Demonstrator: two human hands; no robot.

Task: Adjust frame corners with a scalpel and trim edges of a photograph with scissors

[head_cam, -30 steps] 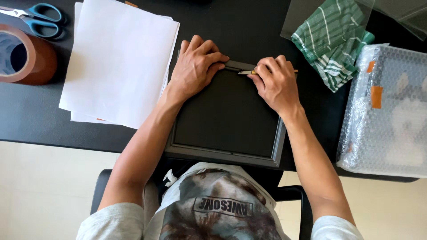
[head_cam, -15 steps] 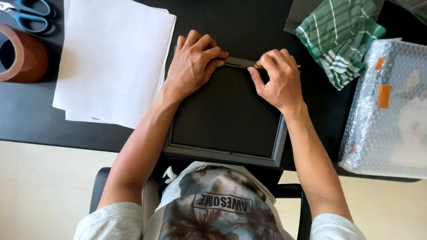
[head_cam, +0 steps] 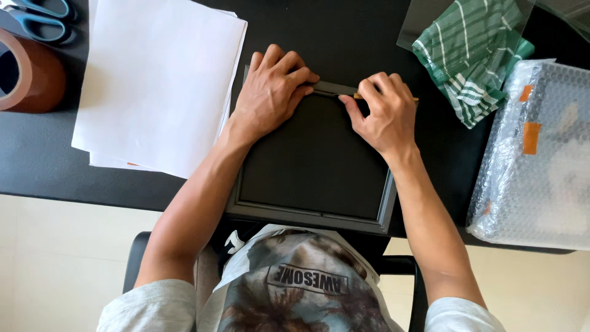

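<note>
Both hands barely shifted since earlier frame. Left hand [head_cam: 273, 92] flat, fingers spread on dark rectangular picture frame [head_cam: 313, 163] at table edge. Right hand [head_cam: 381, 110] pinches thin yellowish tool [head_cam: 357, 96] at top rail. White paper stack [head_cam: 157, 80] left; green striped cloth [head_cam: 473, 55], bubble-wrapped parcel [head_cam: 541, 154] right.

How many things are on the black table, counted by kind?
Picture frame, under both hands: 1
Paper stack: 1
Scissors: 1
Tape roll: 1
Green striped cloth: 1
Bubble-wrapped package: 1
Clear sheet: 1
Thin tool in right hand: 1
Total: 8
</note>
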